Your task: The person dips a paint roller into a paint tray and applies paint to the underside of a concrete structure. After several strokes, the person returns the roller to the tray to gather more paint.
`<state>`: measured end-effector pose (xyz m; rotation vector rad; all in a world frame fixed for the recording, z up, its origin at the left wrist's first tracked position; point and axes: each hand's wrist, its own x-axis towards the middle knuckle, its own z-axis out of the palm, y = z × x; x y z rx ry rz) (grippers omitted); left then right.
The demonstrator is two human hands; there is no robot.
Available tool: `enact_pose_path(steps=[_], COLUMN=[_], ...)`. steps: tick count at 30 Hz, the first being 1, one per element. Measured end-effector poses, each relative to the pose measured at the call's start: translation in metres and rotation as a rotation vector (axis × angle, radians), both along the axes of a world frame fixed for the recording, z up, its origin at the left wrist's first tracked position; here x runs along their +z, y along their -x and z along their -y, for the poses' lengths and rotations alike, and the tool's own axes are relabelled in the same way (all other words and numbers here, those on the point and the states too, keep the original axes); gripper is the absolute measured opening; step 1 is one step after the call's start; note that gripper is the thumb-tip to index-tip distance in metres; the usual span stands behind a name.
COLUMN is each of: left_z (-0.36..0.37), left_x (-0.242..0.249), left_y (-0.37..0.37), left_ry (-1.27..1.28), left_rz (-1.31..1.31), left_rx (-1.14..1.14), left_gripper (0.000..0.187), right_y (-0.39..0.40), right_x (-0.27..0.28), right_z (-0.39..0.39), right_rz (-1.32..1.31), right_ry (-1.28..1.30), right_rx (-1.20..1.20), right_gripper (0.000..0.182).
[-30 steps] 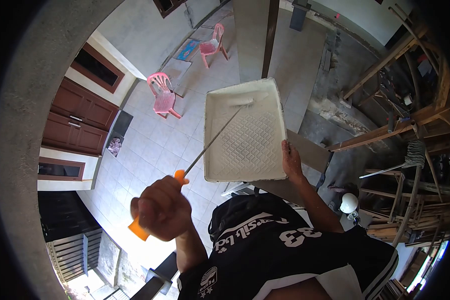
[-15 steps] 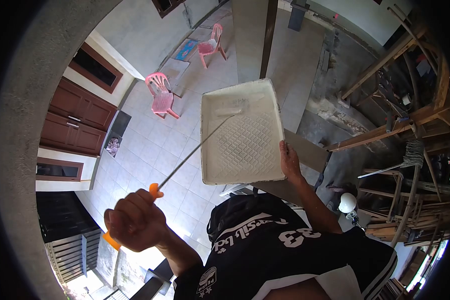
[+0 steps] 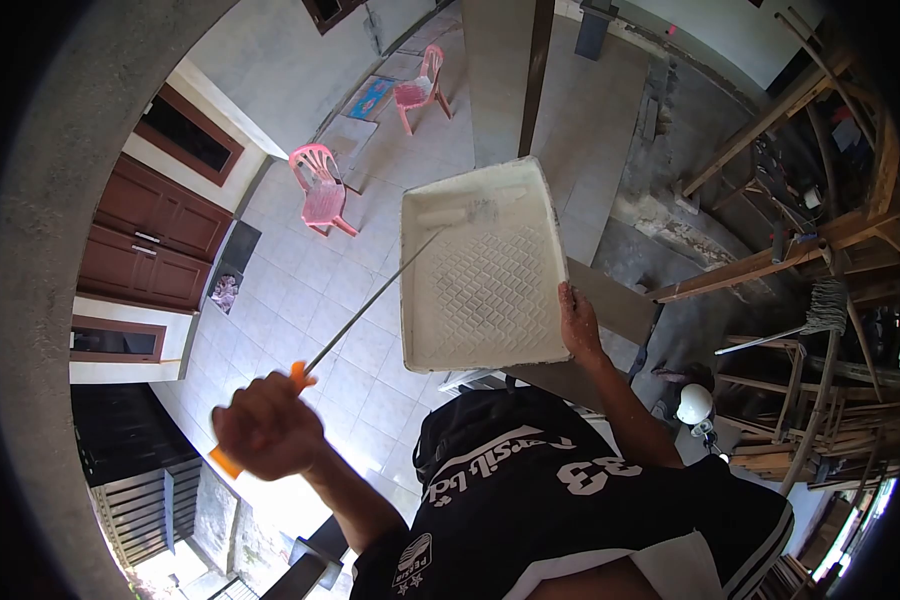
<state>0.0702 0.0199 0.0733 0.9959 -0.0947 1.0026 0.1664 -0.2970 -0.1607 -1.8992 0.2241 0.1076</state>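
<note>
My left hand point(image 3: 270, 428) is closed around the orange handle of a paint roller. Its thin metal rod slants up over the near-left rim of a paint tray, and the paint-coated roller point(image 3: 442, 217) lies in the tray's far end, hard to tell from the paint around it. The paint tray point(image 3: 490, 345) is smeared with cream paint and has a raised diamond grid across its middle. Gripping the tray's right edge is my right hand point(image 3: 579, 322), fingers partly hidden beneath. The tray is held up in front of my body, above the floor.
Two pink plastic chairs point(image 3: 322, 190) stand on the tiled floor point(image 3: 320, 290). A pillar point(image 3: 500, 85) rises beyond the tray. Wooden scaffolding point(image 3: 740, 270) and stacked timber fill the right side, near a white helmet point(image 3: 695, 405). Brown doors point(image 3: 150, 225) are at left.
The roller has shifted left within the tray's far end, and my left hand has moved slightly with it. My right hand and the tray stay nearly still.
</note>
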Motion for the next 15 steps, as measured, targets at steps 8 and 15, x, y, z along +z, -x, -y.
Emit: enact_pose_path(steps=[8,15], left_z=[-0.043,-0.031], left_x=[0.052,0.083], left_y=[-0.016,-0.076], left_ry=[0.061,0.011], left_rz=[-0.146,-0.142], left_rx=[0.14,0.051], left_gripper=[0.038,0.038], right_y=[-0.005,-0.012], right_x=[0.011,0.001], right_z=[0.005,0.009], right_rz=[-0.018,-0.024], right_ry=[0.048,0.075], right_rx=[0.087,0.141], right_gripper=[0.058,0.059])
